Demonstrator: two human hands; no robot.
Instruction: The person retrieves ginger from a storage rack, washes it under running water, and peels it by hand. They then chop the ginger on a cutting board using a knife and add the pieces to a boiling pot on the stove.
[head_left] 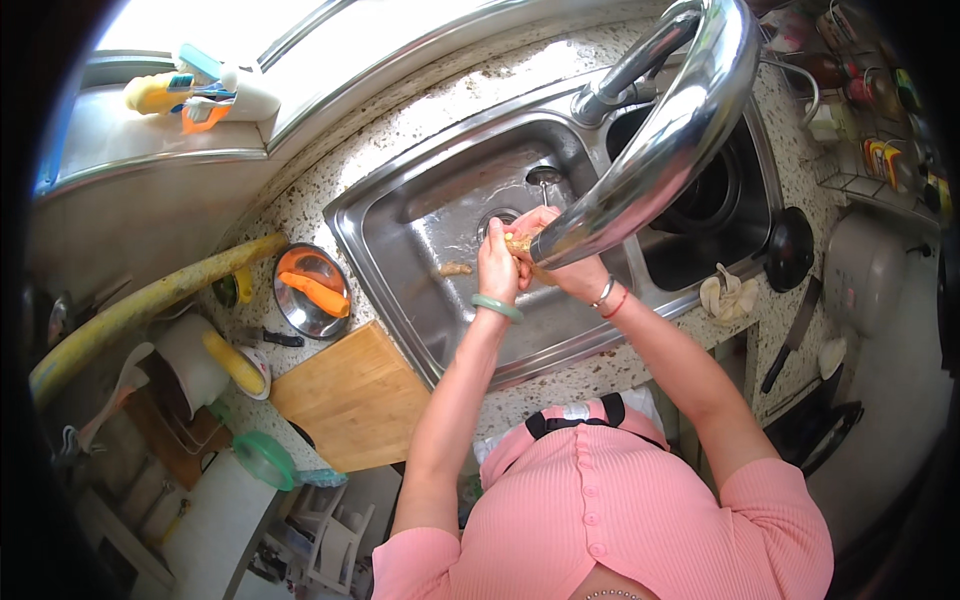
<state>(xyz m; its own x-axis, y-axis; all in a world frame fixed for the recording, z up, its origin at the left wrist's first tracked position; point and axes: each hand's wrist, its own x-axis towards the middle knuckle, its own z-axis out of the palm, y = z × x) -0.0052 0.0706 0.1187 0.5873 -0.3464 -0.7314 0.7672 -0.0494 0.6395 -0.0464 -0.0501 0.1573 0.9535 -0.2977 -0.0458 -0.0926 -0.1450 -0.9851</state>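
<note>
Left hand [497, 265] and right hand [568, 270] both grip tan root piece [519, 243] over steel sink [400, 215] (tap [660, 150] overhead); orange-yellow bottle [165, 93] far left on sill.

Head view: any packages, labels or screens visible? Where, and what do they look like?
Bottles: lying on the windowsill, upper left; white and yellow, with blue and orange labels.
Jars and packets: wire rack, far right edge; small, red, yellow and dark, too blurred to tell apart.
No screens or signs in view.
</note>
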